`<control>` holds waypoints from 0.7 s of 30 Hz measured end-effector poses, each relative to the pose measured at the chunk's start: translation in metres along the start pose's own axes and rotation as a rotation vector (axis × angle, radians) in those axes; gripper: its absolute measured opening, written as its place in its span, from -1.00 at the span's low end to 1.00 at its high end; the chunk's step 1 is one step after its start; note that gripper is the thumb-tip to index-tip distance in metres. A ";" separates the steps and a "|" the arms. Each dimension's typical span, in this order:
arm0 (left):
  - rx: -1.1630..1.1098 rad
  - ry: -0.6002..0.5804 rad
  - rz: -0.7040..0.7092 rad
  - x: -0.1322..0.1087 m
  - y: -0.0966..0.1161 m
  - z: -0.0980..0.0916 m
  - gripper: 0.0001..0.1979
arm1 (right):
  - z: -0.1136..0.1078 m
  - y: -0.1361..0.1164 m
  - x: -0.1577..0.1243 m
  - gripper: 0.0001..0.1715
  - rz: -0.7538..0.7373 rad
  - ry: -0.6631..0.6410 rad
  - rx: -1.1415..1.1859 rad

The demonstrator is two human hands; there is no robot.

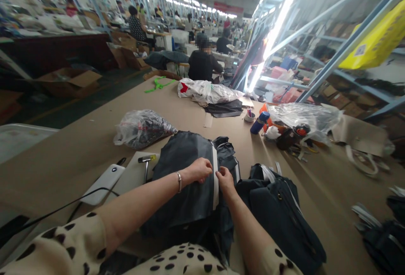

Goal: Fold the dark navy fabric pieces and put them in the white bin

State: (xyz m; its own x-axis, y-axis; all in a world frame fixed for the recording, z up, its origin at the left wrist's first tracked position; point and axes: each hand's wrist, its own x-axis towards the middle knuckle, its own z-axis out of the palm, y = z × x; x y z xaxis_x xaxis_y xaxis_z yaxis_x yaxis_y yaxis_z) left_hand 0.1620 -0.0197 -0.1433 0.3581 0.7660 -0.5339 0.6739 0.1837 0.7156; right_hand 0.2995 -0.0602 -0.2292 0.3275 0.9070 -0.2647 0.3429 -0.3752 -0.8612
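A dark fabric panel point(185, 152) lies flat on the table in front of me, with a white strip point(215, 182) running along its right edge. My left hand point(201, 170) rests over the panel just left of the strip, its fingers curled closed; whatever is between them is hidden. On the other side, my right hand point(225, 180) pinches at the strip's right edge with thumb and forefinger. More dark fabric pieces point(225, 146) with pale edging are bunched under and beside my right hand. A dark bag piece point(278, 207) with a zipper lies farther right.
Left of the panel are a small hammer point(146, 160), a white power bank point(104, 183) with a cable, and a plastic-wrapped bundle point(144, 128). A blue bottle point(260, 122), a dark flask point(292, 136) and a beige bag point(363, 136) stand at the right. Co-workers sit beyond.
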 end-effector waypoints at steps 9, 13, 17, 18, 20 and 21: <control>-0.109 0.062 -0.013 -0.014 0.007 -0.003 -0.68 | -0.016 -0.024 -0.019 -0.72 -0.177 -0.115 -0.050; -0.324 0.061 0.012 -0.034 0.015 -0.013 -0.49 | -0.022 -0.055 -0.043 -0.68 -0.291 -0.122 -0.024; -0.459 0.113 0.007 -0.049 0.017 -0.030 -0.61 | -0.014 -0.080 -0.063 -0.75 -0.277 -0.254 0.271; -0.510 0.117 0.015 -0.052 0.015 -0.036 -0.65 | -0.013 -0.083 -0.065 -0.72 -0.227 -0.300 0.368; -0.662 0.102 0.036 -0.061 0.013 -0.047 -0.71 | -0.014 -0.087 -0.064 -0.67 -0.141 -0.348 0.482; -0.751 0.086 0.047 -0.067 0.013 -0.052 -0.73 | -0.017 -0.087 -0.061 -0.67 -0.138 -0.338 0.477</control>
State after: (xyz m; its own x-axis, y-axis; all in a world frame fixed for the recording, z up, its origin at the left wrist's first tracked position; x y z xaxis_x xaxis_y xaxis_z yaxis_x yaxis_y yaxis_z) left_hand 0.1131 -0.0367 -0.0745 0.3031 0.8230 -0.4805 0.0267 0.4967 0.8675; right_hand 0.2645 -0.0860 -0.1308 -0.0171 0.9812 -0.1922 -0.0967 -0.1929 -0.9764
